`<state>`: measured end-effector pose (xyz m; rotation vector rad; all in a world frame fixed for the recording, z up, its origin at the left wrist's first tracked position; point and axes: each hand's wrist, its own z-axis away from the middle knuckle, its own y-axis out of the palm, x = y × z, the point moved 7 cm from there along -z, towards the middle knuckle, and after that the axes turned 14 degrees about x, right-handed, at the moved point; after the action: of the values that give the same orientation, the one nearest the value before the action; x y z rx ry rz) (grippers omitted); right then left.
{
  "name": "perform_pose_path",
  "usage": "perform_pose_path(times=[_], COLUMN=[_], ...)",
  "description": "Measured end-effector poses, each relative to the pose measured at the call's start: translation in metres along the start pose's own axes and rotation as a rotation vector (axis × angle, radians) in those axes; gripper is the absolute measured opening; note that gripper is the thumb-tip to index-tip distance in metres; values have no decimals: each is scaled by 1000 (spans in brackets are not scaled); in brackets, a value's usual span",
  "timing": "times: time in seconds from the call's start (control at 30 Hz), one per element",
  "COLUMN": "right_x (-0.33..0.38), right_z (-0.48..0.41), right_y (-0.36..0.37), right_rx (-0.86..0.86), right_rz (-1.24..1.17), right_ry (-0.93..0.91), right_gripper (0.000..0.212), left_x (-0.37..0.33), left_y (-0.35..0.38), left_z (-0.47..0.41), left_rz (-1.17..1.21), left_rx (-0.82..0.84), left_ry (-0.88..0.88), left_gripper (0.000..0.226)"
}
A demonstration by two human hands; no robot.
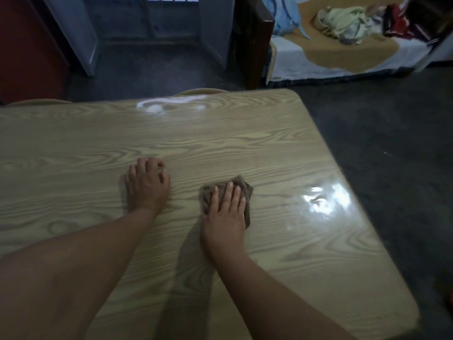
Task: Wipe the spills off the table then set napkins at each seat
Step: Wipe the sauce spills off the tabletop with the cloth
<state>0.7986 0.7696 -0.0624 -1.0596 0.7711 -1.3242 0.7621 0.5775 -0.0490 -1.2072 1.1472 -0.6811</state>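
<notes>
Cloth [241, 184], brown and crumpled, lies mid-table under the right hand [226, 212], whose fingers press flat and straight on it; left hand [147, 185] rests on the wood-grain table [294, 143] near it, fingers curled, possibly round something small, though I cannot tell; a shiny patch [323, 200] glistens near the right edge

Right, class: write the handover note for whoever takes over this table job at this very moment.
Left hand: rests on the table, fingers curled; unclear whether it holds anything.
Right hand: pressed flat on the cloth, mid-table.
Done: nothing plainly finished.
Left to do: wipe the shiny far patch and right patch; then napkins, none in view.
</notes>
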Motion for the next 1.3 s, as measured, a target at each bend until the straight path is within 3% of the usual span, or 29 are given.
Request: perform_pose_path(times=[0.23,0.37,0.5,0.73,0.87,0.97,1.03,1.23,1.3], right_x=[-17,-36,-57,-69,-62,-48,-44,-70,-92], right_z=[30,9,-27,-61,-48,-35,-32,-33,-35], right_y=[16,5,-12,-34,-44,-65,-81,-107,-111], right_rx=[-23,-97,-114,106,-50,-293,-281,-315,-333], right_rz=[89,188,210,168,94,96,-24,-840,-986], right_ry=[-443,-564,-487,-277,-185,-133,-77,46,142], right_gripper=[65,62,60,77,54,26,20,13,13], left_x=[1,2,3,4,3,3,3,3,4], left_y=[1,2,2,1,0,0,1,0,0], left_z=[0,0,0,-1,-1,-1,-1,-1,-1], left_rz=[2,7,10,12,20,25,25,34,38], left_rx=[6,3,-6,-14,-32,-28,-23,-16,-18], left_ry=[1,3,15,18,22,21,19,28,25], left_gripper=[34,34,32,31,30,31,31,32,32])
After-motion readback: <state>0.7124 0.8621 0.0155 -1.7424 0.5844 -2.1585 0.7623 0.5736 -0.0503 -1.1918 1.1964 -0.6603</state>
